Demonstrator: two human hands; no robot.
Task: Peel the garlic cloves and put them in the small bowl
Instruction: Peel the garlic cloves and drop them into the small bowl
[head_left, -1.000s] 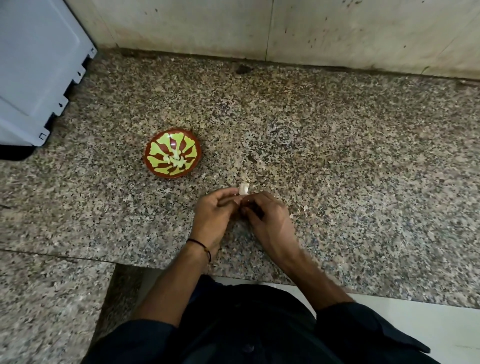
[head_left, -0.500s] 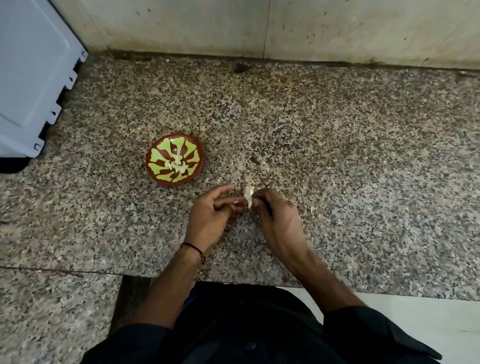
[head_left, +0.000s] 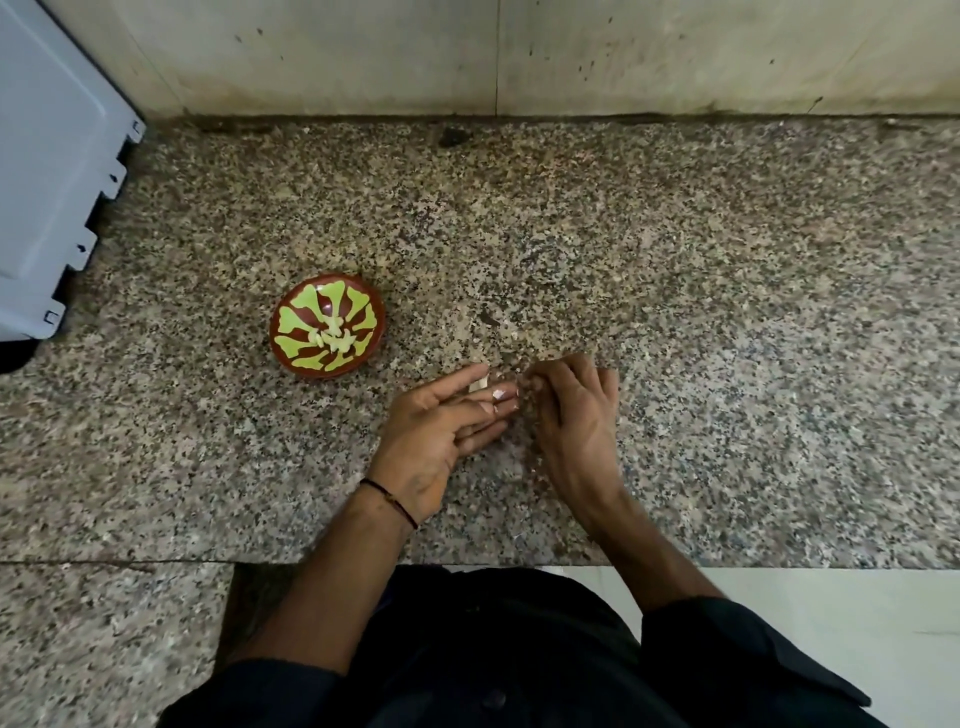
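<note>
A small pale garlic clove (head_left: 478, 385) sits pinched between the left hand's (head_left: 441, 431) thumb and nearly straight fingers, near the red-and-green patterned small bowl (head_left: 276, 332) on the speckled granite table (head_left: 675, 312). The right hand (head_left: 574, 410), fingers curled, has let go of the clove; whether it holds anything is unclear.

Subject wears a dark, near-black garment (head_left: 467, 634) with long sleeves. The left sleeve (head_left: 249, 696) and right sleeve (head_left: 737, 670) are gathered up near the elbows, and both forearms are bare below them. One dark round button (head_left: 493, 699) is seen on the garment front. The left wrist carries a thin black thread band (head_left: 389, 499), with a short brownish stretch towards its lower end. The left hand (head_left: 426, 431) and right hand (head_left: 576, 415) are ungloved.
</note>
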